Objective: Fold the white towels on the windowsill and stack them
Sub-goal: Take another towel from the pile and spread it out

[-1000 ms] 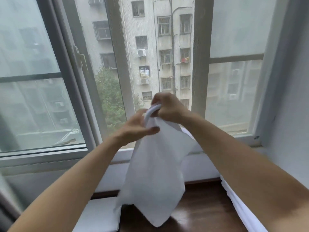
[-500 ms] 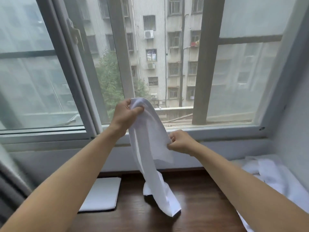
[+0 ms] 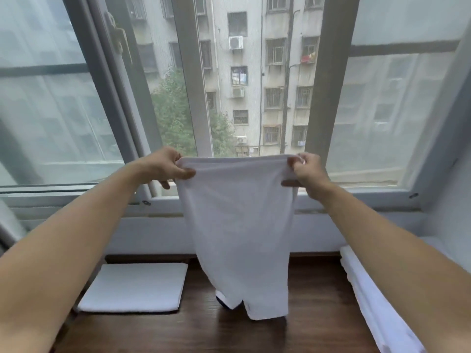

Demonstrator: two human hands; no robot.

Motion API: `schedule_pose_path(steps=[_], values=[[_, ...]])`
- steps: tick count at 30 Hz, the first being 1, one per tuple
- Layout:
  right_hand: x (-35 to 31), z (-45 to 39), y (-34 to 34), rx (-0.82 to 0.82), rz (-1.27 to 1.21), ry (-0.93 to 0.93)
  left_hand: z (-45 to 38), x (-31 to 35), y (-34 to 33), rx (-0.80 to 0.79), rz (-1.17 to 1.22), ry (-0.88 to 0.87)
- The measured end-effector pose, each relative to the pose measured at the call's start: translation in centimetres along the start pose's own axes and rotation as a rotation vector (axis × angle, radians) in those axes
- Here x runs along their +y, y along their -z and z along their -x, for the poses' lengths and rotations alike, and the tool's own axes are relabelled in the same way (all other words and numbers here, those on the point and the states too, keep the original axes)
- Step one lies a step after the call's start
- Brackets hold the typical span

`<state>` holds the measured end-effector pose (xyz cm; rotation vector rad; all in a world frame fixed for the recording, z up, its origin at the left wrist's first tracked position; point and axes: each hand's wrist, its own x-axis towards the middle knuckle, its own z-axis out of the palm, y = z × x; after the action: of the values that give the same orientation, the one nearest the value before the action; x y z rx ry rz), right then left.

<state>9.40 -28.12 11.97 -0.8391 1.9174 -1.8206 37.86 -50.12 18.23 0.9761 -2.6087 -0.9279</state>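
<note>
1. White terry towel hangs between my hands before the window; its bottom hem seems to brush the dark wooden sill.
2. My left hand pinches the top corner at 9 o'clock, my right hand the one at 3.
3. I should keep the top edge taut, lower it flat, then fold.
4. The folded towel at 7 o'clock marks the stack; loose towels wait at 4.
</note>
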Motion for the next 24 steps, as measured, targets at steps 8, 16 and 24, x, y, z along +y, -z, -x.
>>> schedule_pose_path(steps=[8,16,24], values=[[-13.3,-2.0,3.1,0.067,0.019,0.336,0.0,5.9,7.2,0.397,0.550,-0.193],[-13.9,3.7,5.1,0.157,0.010,0.464,5.9,6.1,6.4,0.479,0.473,-0.344],[-6.9,10.8,8.1,-0.119,0.135,0.100,13.4,0.9,-0.4,0.224,0.411,-0.223]])
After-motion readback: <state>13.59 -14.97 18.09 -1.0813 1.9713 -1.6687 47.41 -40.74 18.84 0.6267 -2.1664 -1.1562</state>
